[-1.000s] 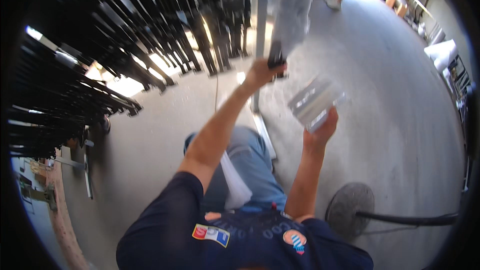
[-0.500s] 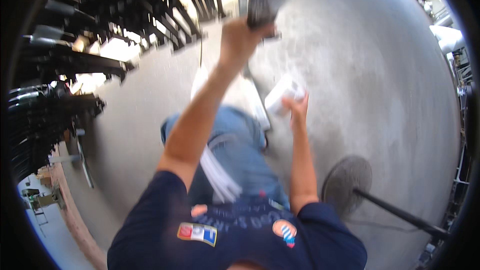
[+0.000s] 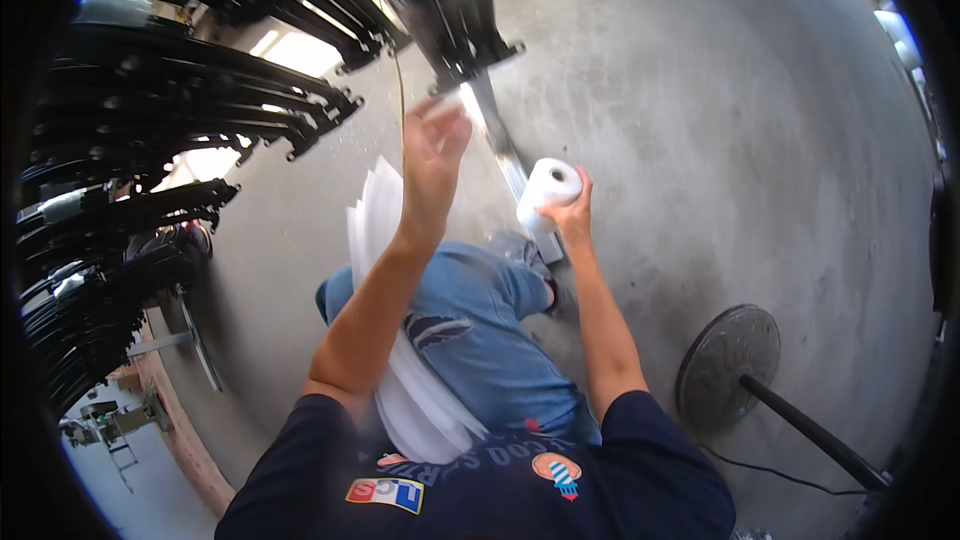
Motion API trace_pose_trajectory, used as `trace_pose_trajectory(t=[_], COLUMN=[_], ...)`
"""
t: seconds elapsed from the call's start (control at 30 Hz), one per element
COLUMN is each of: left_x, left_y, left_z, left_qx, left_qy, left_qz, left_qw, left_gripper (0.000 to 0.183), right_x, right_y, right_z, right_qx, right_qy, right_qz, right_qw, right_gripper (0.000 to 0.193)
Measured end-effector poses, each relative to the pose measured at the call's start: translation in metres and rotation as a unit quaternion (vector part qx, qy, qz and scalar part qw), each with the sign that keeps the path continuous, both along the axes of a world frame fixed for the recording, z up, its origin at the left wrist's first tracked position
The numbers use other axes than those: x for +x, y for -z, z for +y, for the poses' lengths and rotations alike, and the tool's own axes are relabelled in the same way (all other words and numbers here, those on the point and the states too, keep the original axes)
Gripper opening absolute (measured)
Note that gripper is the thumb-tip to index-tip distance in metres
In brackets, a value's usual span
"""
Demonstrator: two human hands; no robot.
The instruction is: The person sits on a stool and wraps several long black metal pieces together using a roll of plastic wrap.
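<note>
My right hand (image 3: 572, 212) is wrapped round a white roll (image 3: 540, 198), apparently of plastic film, whose dark core hole faces up. Raised in front of me, my left hand (image 3: 438, 145) is blurred, its fingers apart and nothing plainly held. Just beyond its fingertips hang the lower ends of a bundle of black metal bars (image 3: 455, 35), with a pale wrap around the bundle higher up. White foam-like strips (image 3: 410, 390) lie along my left thigh and fan out past the knee, partly behind my left forearm.
Rows of black bars (image 3: 200, 80) hang along the left side. A metal floor rail (image 3: 492, 125) runs ahead, past my shoe. At right stands a round dark base (image 3: 728, 365) with a black pole (image 3: 805, 425) and a cable beside it. Grey concrete floor (image 3: 700, 170) surrounds me.
My left hand has come down and toward me, off the dark bar ends it was at. My right hand has shifted slightly left with the roll, which is now more upright.
</note>
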State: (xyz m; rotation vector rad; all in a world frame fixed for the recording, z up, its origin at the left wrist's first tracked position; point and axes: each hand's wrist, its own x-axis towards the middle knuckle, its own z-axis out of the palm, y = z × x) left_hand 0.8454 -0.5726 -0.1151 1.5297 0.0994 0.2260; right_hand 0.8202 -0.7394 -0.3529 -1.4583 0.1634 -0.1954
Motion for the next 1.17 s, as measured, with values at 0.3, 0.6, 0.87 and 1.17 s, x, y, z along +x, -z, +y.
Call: trace_pose_trajectory(t=[0.3,0.6,0.87,1.17], left_x=[0.025,0.012,0.015,0.011], left_y=[0.149,0.139,0.133,0.069], left_z=[-0.003,-0.007,-0.015,-0.014], left_qx=[0.423,0.502,0.490,0.423], left_qy=[0.553,0.584,0.581,0.475], left_qz=[0.198,0.236,0.241,0.112], left_qw=[0.690,0.593,0.603,0.763], left_gripper=[0.049,0.050,0.045,0.035], right_x=[0.005,-0.025,-0.023,-0.039], right_y=[0.049,0.103,0.099,0.039], right_z=[0.020,0.028,0.014,-0.005], right_qx=[-0.175,-0.226,-0.224,-0.346], right_qy=[-0.050,-0.057,-0.120,-0.073], right_qz=[0.044,0.040,0.095,0.054], right_qw=[0.982,0.972,0.962,0.934], right_gripper=[0.082,0.084,0.088,0.072])
